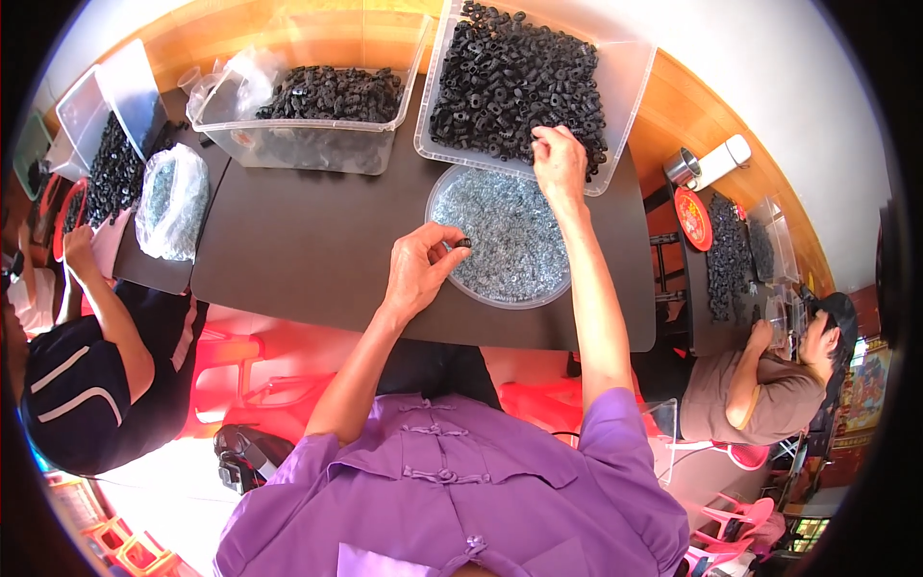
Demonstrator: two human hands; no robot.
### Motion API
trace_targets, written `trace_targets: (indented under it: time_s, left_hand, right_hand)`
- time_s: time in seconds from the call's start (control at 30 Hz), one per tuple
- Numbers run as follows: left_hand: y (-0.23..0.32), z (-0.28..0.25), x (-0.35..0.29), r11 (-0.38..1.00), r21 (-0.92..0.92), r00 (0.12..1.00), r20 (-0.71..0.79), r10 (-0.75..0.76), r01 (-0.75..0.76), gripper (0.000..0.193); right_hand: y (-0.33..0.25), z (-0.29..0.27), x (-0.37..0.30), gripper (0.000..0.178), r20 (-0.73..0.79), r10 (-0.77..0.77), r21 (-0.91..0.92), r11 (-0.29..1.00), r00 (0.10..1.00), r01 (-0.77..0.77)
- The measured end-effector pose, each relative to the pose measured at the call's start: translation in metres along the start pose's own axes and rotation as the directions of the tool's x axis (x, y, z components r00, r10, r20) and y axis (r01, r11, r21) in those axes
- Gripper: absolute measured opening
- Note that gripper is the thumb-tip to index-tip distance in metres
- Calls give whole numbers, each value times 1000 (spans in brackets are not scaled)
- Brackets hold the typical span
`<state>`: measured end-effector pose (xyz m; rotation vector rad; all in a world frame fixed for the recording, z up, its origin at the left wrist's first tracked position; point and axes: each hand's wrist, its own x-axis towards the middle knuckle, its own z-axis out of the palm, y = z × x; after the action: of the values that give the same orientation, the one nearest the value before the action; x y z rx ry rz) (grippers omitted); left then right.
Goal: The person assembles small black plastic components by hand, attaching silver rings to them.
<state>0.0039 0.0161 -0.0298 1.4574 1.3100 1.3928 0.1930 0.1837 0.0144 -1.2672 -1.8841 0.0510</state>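
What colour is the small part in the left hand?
Black. The small part in the left hand shows best in the head view.

A head-worn fisheye looks down at the nearby table

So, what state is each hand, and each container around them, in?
Left hand: pinching a small black part.
Right hand: fingertips at the black pieces; grip unclear.
Right bin: open, mostly filled.
Left bin: open, partly filled.
Round tray: open, covered with small clear pieces.
Plastic bag: bulging; closure unclear.
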Motion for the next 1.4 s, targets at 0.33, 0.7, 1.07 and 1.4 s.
trace_targets:
  time_s: [0.33,0.7,1.07,1.4]
  left_hand:
    - [1,-1,1,1000,26,1000,7,11,-11,18]
    - [1,-2,1,1000,-9,1000,16,-15,15,16]
    - [-2,-3,0,1000,10,1000,14,20,-20,17]
    - [-3,-1,0,999,14,999,13,36,-36,17]
  right_hand:
    - [-3,0,-15,12,-11,-72,42,996,997,73]
    - [-7,2,-10,9,45,20,145,989,999,-27]
    - [-5,13,17,24,-83,-180,-273,950,980,151]
    - [11,20,27,20,-99,-102,-281,957,990,71]
